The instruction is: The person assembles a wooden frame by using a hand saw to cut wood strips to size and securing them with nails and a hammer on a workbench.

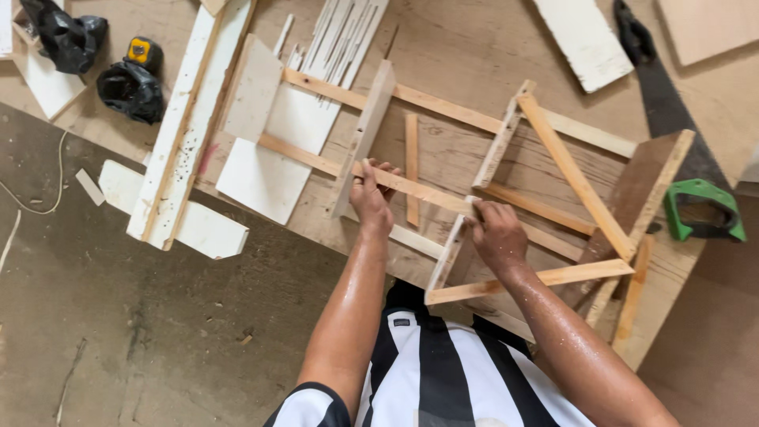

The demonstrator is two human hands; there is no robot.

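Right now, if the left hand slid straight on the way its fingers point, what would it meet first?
The left hand, gripping the long slat, points up-table; first in line looks like the short upright strip, though depth is unclear.

Bare plywood bench (474,47) spreads beyond the fingers, pale and dusty under flat, even light. Left of the fingers, a scuffed grey concrete floor (118,332) with a thin cord (57,178) trailing across it and wood chips.

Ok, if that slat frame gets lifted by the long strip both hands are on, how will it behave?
The slat frame probably lifts light: thin bare strips, mostly open gaps. It may rack or flex, since the long strip under the left hand and right hand is slender. Its end already overhangs the board's edge, so it could tip.
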